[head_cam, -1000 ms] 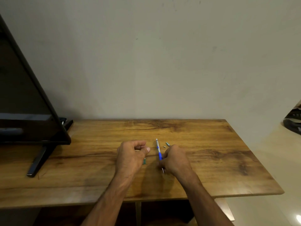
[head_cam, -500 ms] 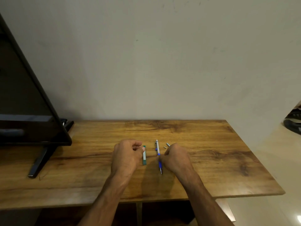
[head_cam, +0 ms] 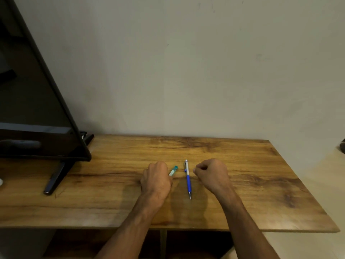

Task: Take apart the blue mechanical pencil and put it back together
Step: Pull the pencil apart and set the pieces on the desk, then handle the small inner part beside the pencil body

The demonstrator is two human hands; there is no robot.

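The blue mechanical pencil (head_cam: 188, 181) lies flat on the wooden table (head_cam: 252, 184), with its white clip end away from me and its metal tip toward me. No hand touches it. My left hand (head_cam: 156, 179) is just left of it, closed on a small green and white lead case (head_cam: 173, 170) that sticks out from the fingers. On the pencil's right, my right hand (head_cam: 211, 174) rests as a loose fist with thumb and fingertips pinched together. Whatever is inside that pinch is hidden. The small loose pieces seen earlier beside the pencil are out of sight.
A black monitor (head_cam: 33, 109) on a slanted stand (head_cam: 56, 176) fills the table's left end. The wall rises right behind the table. The table's right edge drops off to the floor.
My right hand let go of the pencil, which now lies on the table, and moved up and right over the spot where the small pieces lay. My left hand tilted the lead case.
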